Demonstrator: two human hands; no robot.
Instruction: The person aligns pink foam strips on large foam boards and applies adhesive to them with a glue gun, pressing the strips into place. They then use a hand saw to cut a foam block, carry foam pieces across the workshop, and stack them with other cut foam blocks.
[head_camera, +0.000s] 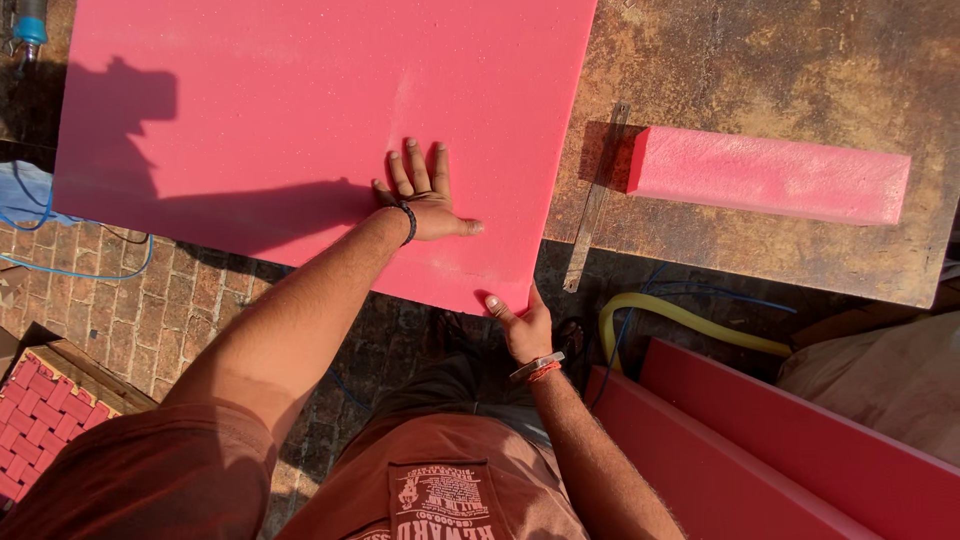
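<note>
Under left hand (425, 195) | pink foam sheet (290, 120) | right hand (522, 325) grips edge

One large pink foam sheet (300, 120), one foam block (770, 175), one metal ruler (595, 200), one yellow hose (690, 320).

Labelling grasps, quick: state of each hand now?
Left hand: open, flat on the large pink foam sheet.
Right hand: gripping the sheet's near edge.

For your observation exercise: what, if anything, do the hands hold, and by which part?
The right hand grips the pink foam sheet at its near corner; the left hand presses flat on top.
</note>
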